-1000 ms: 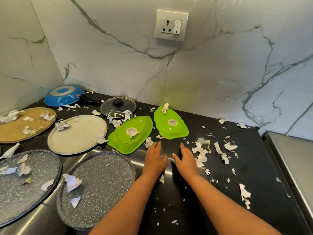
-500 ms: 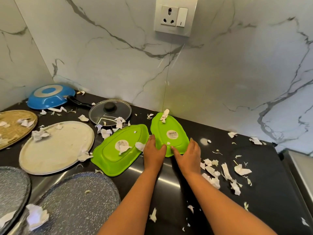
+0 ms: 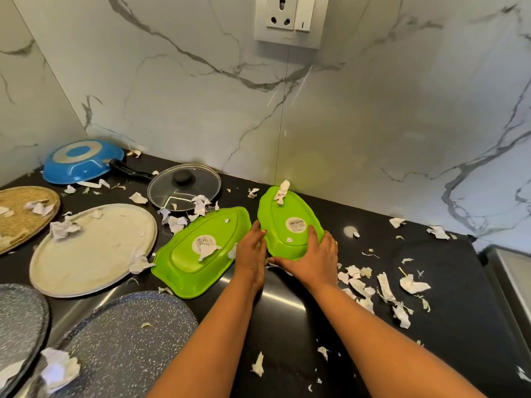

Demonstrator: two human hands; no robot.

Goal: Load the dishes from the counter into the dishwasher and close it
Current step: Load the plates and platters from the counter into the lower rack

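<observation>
Two bright green oval trays lie upside down on the black counter (image 3: 431, 282). The right green tray (image 3: 287, 214) has a round sticker and a paper scrap on it. My right hand (image 3: 313, 254) grips its near right rim, fingers on top and thumb along the near edge. My left hand (image 3: 251, 248) sits between the trays with fairly straight fingers touching the right tray's left rim. The left green tray (image 3: 198, 254) lies just left of that hand, apart from it. No dishwasher is in view.
On the left are an upturned blue pan (image 3: 83, 162), a glass lid (image 3: 184, 186), a beige round plate (image 3: 94, 248), a woven brown plate (image 3: 23, 214) and two grey speckled plates (image 3: 129, 340). Torn paper scraps (image 3: 385, 285) litter the counter. Marble wall stands behind.
Both hands moved forward from the bare counter to the right green tray and now sit on its rims. The camera leaned in closer.
</observation>
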